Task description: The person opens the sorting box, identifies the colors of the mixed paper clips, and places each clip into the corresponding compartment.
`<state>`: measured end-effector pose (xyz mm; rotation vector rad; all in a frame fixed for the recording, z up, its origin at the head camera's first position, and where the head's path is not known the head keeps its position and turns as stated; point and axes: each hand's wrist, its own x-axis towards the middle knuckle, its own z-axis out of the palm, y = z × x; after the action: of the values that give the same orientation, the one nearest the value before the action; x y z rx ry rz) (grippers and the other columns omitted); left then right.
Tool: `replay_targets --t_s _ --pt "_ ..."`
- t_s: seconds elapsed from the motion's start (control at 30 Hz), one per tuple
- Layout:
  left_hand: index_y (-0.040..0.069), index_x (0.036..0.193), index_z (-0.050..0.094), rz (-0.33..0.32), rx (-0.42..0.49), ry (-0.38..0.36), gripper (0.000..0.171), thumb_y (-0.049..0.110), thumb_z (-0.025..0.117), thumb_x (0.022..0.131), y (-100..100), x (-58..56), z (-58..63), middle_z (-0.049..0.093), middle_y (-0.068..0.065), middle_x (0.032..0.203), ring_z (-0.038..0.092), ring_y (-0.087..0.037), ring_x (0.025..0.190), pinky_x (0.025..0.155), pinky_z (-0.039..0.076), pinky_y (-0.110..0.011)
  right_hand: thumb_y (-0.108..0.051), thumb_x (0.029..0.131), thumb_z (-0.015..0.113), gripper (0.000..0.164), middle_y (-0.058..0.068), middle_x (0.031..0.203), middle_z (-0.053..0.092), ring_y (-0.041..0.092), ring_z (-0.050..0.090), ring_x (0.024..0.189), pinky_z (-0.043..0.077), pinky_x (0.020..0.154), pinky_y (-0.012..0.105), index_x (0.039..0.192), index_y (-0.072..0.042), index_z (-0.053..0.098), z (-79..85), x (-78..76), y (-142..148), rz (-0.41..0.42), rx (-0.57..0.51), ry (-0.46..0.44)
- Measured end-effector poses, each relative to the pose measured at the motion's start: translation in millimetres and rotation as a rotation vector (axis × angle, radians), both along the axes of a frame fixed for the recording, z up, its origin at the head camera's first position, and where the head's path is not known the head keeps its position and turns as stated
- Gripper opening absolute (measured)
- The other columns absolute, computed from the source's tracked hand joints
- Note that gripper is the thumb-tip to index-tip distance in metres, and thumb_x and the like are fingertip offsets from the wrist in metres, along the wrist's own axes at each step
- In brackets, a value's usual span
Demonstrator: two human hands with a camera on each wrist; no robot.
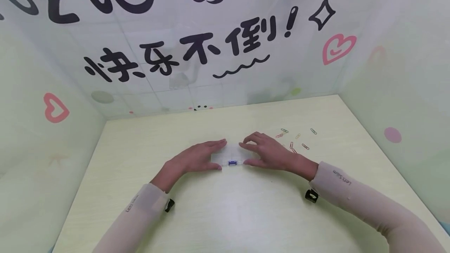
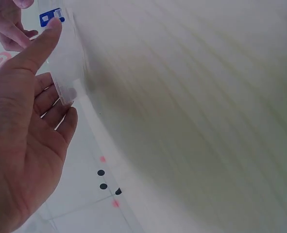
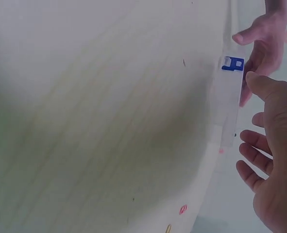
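A clear plastic box [image 1: 229,152] with a blue latch [image 1: 233,163] on its near side lies on the table between the two hands. My left hand [image 1: 199,157] holds the box's left end. In the left wrist view its thumb [image 2: 45,42] lies by the latch, while the fingers [image 2: 56,114] bend round the opposite edge. At the right end is my right hand [image 1: 272,153], its thumb [image 3: 261,83] at the box's edge. Its other fingers [image 3: 256,155] are spread and loosely bent, apart from the box in the right wrist view. The box's contents cannot be made out.
Several coloured paper clips [image 1: 291,145] are scattered on the pale table [image 1: 225,210] beyond and beside the right hand. Printed sheets [image 1: 197,77] with black characters stand behind the table and along both sides.
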<state>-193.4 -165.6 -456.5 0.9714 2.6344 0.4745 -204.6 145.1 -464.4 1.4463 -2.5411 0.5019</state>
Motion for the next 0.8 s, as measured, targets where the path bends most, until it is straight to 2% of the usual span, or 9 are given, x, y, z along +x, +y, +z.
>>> replay_targets --t_s 0.2,0.43,0.6,0.8 --pt "0.010 0.164 0.041 -0.003 0.012 0.032 0.089 0.043 0.083 0.093 1 -0.7 -0.2 0.043 -0.007 0.167 0.046 -0.028 0.151 0.123 0.039 -0.045 -0.036 0.092 0.085 0.052 0.007 0.122 0.070 0.024 0.063 0.115 0.056 0.101 0.040 0.132 -0.006 0.075 -3.8 2.0 -8 0.027 -0.036 -0.003" --pt "0.006 0.159 0.048 -0.007 0.023 0.059 0.088 0.041 0.087 0.088 3 -3.2 -1.4 0.052 -0.010 0.160 0.054 -0.028 0.145 0.119 0.045 -0.043 -0.031 0.090 0.087 0.041 0.003 0.112 0.071 0.021 0.064 0.105 0.058 0.089 0.036 0.123 -0.008 0.080 -8.5 5.4 -14 0.061 -0.093 0.014" --pt "0.006 0.157 0.051 -0.005 0.013 0.055 0.088 0.041 0.089 0.086 4 -5.3 -0.2 0.055 -0.010 0.158 0.057 -0.028 0.142 0.116 0.047 -0.042 -0.024 0.087 0.090 0.034 0.003 0.103 0.071 0.018 0.064 0.096 0.057 0.086 0.031 0.115 -0.006 0.083 -14.0 6.8 -19 0.083 -0.170 0.012" --pt "0.004 0.155 0.053 -0.009 0.021 0.042 0.088 0.039 0.091 0.084 5 -5.6 3.1 0.057 -0.012 0.155 0.059 -0.027 0.139 0.114 0.049 -0.042 -0.013 0.081 0.093 0.026 0.002 0.094 0.067 0.014 0.061 0.086 0.054 0.076 0.024 0.104 -0.005 0.085 -21.8 8.2 -24 0.096 -0.277 -0.029"
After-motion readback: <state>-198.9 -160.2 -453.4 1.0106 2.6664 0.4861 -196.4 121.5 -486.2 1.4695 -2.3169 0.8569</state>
